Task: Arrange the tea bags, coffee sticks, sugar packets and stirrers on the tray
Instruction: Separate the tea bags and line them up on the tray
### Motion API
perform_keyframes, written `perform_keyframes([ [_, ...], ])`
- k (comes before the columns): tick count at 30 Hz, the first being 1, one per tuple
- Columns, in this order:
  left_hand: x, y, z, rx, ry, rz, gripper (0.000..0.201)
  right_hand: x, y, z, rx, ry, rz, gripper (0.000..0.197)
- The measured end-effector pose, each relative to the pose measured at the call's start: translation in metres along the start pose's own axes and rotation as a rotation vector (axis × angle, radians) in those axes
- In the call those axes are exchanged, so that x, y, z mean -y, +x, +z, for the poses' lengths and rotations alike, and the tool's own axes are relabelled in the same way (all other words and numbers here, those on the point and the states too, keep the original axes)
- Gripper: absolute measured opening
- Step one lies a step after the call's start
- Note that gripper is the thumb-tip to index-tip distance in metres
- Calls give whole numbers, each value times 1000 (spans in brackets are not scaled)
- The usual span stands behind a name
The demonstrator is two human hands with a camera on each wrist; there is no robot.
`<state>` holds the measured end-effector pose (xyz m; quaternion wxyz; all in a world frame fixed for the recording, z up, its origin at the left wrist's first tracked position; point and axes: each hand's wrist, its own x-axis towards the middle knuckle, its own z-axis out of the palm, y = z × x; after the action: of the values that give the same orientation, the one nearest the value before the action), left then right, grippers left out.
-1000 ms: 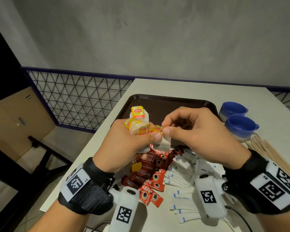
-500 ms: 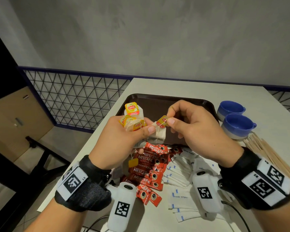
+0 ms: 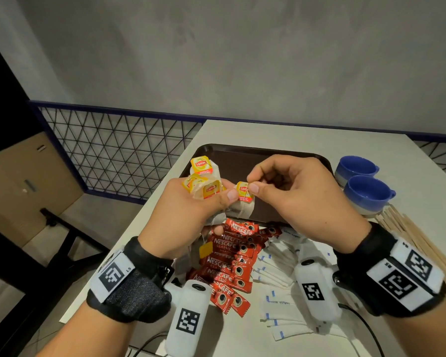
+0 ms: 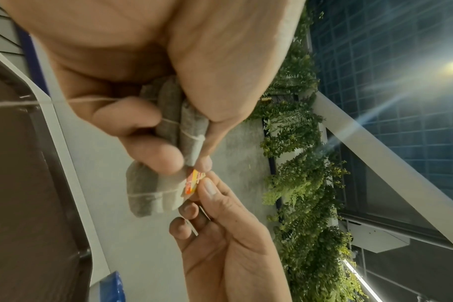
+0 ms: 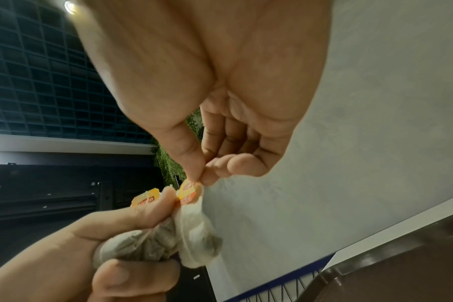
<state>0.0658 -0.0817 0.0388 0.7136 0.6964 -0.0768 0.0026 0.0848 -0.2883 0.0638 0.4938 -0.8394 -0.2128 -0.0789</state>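
Right now: tea bags being sorted above the tray, none laid down yet.
Risk, strings: the tea bags [image 3: 206, 186] in the bunch look tangled; I'd judge that a pull on one tag could drag its neighbours out with it, and they would drop onto the coffee sticks [image 3: 227, 264] below.
Risk, tearing: thin paper pouches; a sharp tug on the tag [image 3: 243, 191] might rip tag from string.
Risk, grip: a thick bunch in one fist; a loosened thumb would likely spill the lot.
Left hand [image 3: 188, 215]: curled tight round the bunch, thumb pressed on top, pouches bulging out under the fingers [image 4: 153, 151].
Right hand [image 3: 299, 199]: thumb and forefinger pinching one yellow tag, other fingers curled in, just beside the left thumb.
Tea bags, position: held in the air between both hands, over the near edge of the tray [image 3: 258, 153].
Tray: dark, on the tabletop [image 3: 281, 132], bare where visible.
Sugar packets [image 3: 276, 269]: scattered under the right wrist, beside the coffee sticks.
Stirrers [image 3: 417, 240]: lying at the far right, near two blue cups [image 3: 366, 191].
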Motion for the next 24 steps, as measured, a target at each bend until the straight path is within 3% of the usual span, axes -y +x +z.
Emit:
perform_keyframes([
  [5, 2, -2, -1, -31, 19, 11, 12, -1, 0, 2, 9, 24, 4, 12],
  [10, 1, 1, -6, -73, 65, 29, 8, 9, 8, 0, 132, -13, 30, 3],
  [17, 1, 6, -21, -83, 109, 26, 9, 15, 39, -2, 124, -94, 19, 5],
  [21, 6, 8, -35, -101, 120, -62, 9, 4, 64, -3, 96, -111, 42, 9],
  [24, 9, 10, -44, -94, -56, -194, 9, -12, 88, 2, 69, -138, 83, 9],
])
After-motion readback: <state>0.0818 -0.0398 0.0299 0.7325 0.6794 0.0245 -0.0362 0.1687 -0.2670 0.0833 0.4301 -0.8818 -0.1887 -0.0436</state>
